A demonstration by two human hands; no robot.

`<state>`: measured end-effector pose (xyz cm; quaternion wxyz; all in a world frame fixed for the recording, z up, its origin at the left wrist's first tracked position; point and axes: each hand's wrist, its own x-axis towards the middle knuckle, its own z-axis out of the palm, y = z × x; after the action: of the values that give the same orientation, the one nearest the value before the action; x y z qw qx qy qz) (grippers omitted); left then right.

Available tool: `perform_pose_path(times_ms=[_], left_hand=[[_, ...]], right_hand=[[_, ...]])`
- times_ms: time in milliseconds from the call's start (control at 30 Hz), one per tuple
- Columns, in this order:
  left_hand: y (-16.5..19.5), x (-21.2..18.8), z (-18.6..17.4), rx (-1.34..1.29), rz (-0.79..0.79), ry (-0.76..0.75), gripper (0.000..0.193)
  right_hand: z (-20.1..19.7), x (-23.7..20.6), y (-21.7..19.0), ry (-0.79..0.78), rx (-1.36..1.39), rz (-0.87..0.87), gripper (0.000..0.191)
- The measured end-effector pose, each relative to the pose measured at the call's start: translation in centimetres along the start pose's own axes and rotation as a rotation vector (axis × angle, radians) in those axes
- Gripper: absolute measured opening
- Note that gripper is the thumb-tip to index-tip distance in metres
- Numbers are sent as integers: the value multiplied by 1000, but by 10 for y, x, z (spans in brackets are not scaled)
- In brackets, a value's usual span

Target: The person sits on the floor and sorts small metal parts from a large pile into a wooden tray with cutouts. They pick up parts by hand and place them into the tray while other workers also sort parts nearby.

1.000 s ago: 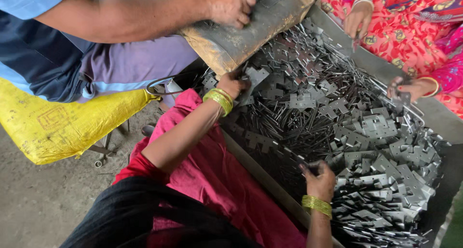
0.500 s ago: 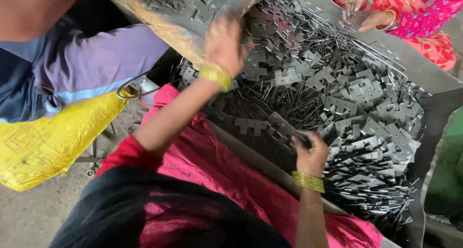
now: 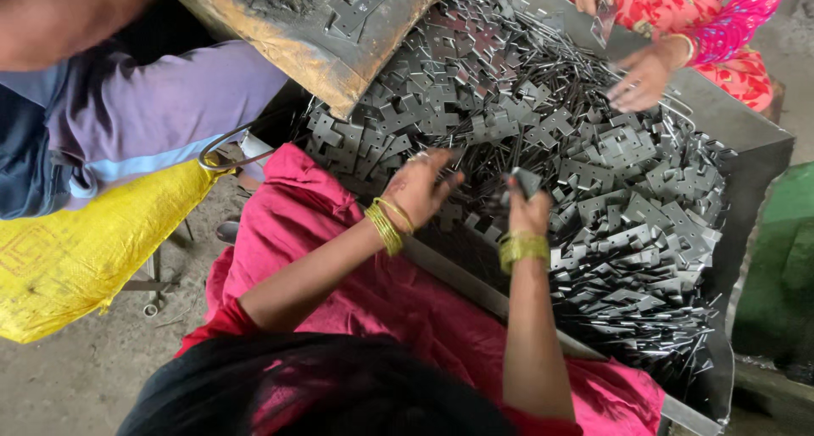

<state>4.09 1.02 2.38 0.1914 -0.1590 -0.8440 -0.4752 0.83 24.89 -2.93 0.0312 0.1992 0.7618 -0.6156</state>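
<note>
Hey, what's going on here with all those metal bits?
A person in pink cloth leans over a big metal tray heaped with flat, notched metal pieces. The left hand reaches into the pile, and the right hand pinches one small piece. Across the tray, another person's hand picks at the heap, while someone tips a worn board of pieces over it.

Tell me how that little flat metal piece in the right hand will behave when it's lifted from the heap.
The metal piece looks thin and flat, so probably stiff and light. Its notched edges may snag neighbours in the heap. The right hand pinches it by the edge; bare metal may be slippery.
</note>
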Motion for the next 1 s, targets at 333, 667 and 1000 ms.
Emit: perform_pose_path(times_ms=[333,667,1000], left_hand=[[-61,-18,1,402,-482,-262,25],[-70,-36,75,797,-346,-670,25],[3,52,14,145,-41,-774,34]], right_hand=[[-5,28,28,242,-1260,-461,29],[-85,-60,8,330,870,-99,40],[11,-24,60,-80,643,348,42]])
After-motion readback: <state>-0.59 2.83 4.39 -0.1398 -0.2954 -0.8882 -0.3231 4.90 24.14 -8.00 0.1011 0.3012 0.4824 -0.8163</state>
